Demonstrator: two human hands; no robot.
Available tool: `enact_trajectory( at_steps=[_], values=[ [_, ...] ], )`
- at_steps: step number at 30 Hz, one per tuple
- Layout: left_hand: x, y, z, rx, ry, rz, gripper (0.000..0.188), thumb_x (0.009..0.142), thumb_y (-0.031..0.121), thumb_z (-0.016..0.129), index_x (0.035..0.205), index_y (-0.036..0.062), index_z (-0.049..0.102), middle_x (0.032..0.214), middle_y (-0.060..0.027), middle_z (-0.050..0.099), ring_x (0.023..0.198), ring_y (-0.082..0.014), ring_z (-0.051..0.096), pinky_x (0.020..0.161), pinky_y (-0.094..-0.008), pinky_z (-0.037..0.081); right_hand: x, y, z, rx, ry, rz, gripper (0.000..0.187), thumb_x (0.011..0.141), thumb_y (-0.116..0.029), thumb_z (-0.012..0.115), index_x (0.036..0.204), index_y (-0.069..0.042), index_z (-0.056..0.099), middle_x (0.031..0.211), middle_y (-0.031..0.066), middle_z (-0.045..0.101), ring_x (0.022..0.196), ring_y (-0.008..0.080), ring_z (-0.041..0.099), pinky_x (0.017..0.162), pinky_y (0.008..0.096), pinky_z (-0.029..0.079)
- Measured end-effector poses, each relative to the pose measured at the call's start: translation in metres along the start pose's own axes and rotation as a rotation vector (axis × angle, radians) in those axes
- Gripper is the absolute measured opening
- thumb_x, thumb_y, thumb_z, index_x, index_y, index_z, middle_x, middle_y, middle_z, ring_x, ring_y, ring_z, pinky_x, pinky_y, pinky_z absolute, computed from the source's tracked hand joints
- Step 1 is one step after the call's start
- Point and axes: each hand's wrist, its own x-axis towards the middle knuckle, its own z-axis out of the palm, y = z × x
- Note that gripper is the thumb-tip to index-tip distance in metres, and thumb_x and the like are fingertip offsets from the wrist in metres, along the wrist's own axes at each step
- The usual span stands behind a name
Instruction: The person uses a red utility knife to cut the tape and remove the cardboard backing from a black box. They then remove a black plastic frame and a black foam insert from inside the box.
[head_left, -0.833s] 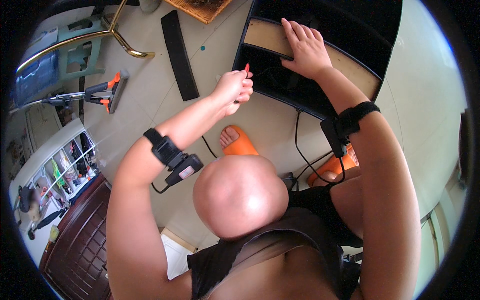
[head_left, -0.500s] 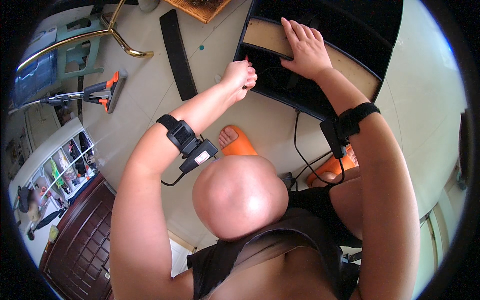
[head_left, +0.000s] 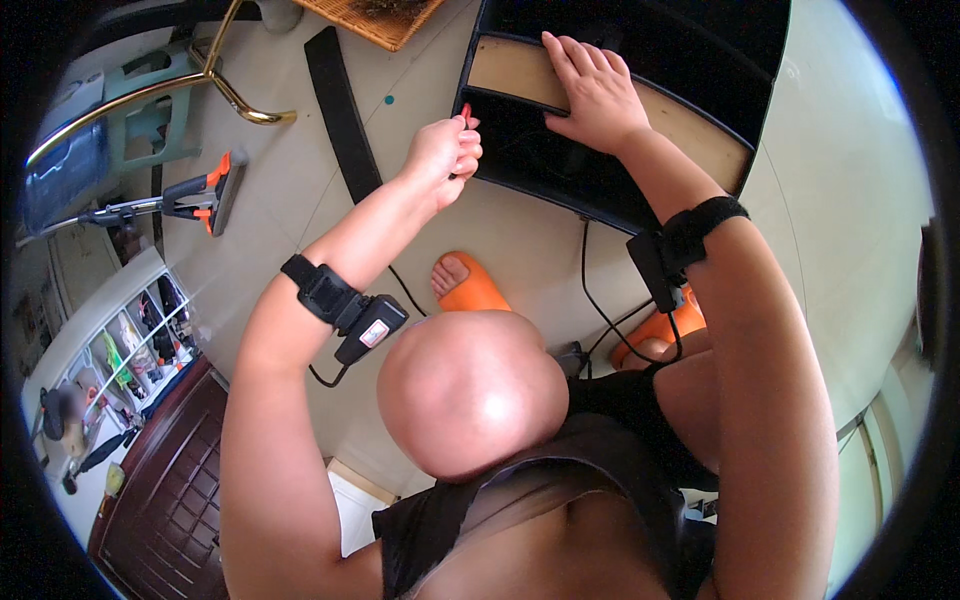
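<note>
A large black box (head_left: pixel 620 185), open on top, stands on the floor in front of me, with a curved tan board (head_left: pixel 515 72) across it. My right hand (head_left: pixel 597 98) lies on this board, fingers spread flat and thumb over its near edge. By the left wall of the box is my left hand (head_left: pixel 440 155), closed around a slim object with a red end (head_left: pixel 467 111). A dark bit of it shows below the fingers; most is hidden, so its kind cannot be told. The near compartment is dark inside.
A long black strip (head_left: pixel 340 115) lies on the floor left of the box, near a small green disc (head_left: pixel 389 100). A wicker basket (head_left: pixel 385 22), a gold metal leg (head_left: pixel 250 108) and an orange-and-black floor tool (head_left: pixel 210 195) are farther left. Black cables (head_left: pixel 590 275) hang from my arm straps.
My left hand has drawn a little left and back from the box wall, still closed on the red-ended object. My right hand keeps its place on the board. The whole view has shifted slightly.
</note>
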Motion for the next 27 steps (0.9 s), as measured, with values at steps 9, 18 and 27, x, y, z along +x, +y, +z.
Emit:
enact_trajectory(
  at_steps=[9,18,27],
  values=[
    [-0.013,0.015,0.003,0.087,-0.020,0.005,0.023,0.092,0.015,0.038,0.107,-0.0023,0.040,0.065,0.0030,0.037,0.044,-0.0018,0.026,0.032,-0.0156,0.021,0.003,0.002,0.002,-0.040,0.024,0.010,0.092,0.062,-0.036,0.070,0.136,-0.008,0.023,0.127,0.0093,0.039,0.119,0.0235,0.037,0.100,0.0366,0.027],
    [-0.027,0.018,0.005,0.109,-0.006,0.022,0.022,0.092,0.015,0.038,0.107,-0.0014,0.042,0.065,0.0039,0.035,0.044,-0.0013,0.026,0.032,-0.0151,0.021,0.003,0.001,0.001,-0.051,0.017,0.012,0.092,0.063,-0.037,0.069,0.136,-0.008,0.022,0.128,0.0092,0.039,0.119,0.0235,0.037,0.100,0.0360,0.027],
    [-0.067,0.033,0.006,0.241,-0.054,0.168,0.027,0.094,0.020,0.038,0.112,0.0030,0.047,0.065,0.0059,0.034,0.045,0.0006,0.023,0.032,-0.0142,0.018,0.003,0.003,0.004,-0.054,0.021,0.010,0.091,0.063,-0.037,0.070,0.136,-0.008,0.022,0.128,0.0096,0.039,0.119,0.0237,0.037,0.100,0.0359,0.027]
  ],
)
